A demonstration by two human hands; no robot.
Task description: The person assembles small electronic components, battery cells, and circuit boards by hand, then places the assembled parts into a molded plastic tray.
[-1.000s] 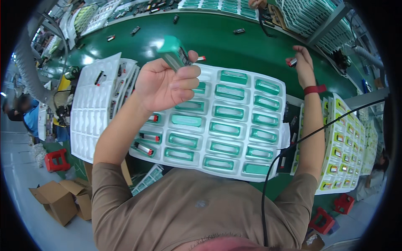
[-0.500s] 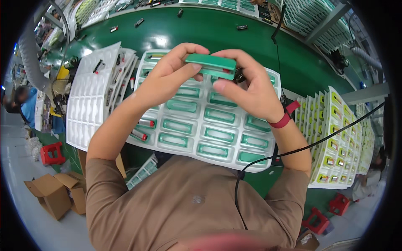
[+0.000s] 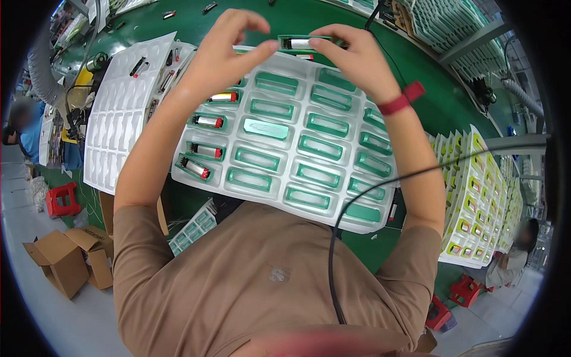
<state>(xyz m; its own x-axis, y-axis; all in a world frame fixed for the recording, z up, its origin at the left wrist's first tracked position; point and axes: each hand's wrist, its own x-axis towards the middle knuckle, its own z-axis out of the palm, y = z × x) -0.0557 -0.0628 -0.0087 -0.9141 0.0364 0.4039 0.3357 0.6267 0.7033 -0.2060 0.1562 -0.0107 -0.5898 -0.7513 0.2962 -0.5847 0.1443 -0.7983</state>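
My right hand [image 3: 360, 59] pinches the right end of a green rectangular case [image 3: 281, 39] beyond the far edge of the white tray. Inside the case lies a silver cylindrical piece [image 3: 297, 43] with a dark end. My left hand [image 3: 229, 56] is just to the left of that case, thumb and forefinger spread with nothing between them. Below both hands, the white moulded tray [image 3: 226, 185] carries rows of green cases [image 3: 321, 147]. In its left column, several cases hold silver cylinders with red ends [image 3: 208, 121]. One case [image 3: 266, 129] shows a solid pale-green face.
To the left, a leaning stack of white trays [image 3: 113, 113] has loose cylindrical parts beside it. Trays with yellow-green cases [image 3: 476, 202] stand at the right. A black cable [image 3: 410, 177] crosses over the tray's right part. Loose cylinders [image 3: 209, 8] lie on the green table [image 3: 178, 30].
My left hand has come off the green case and opened. The case is turned so its inside with the silver cylinder shows. Both hands have moved farther away from me.
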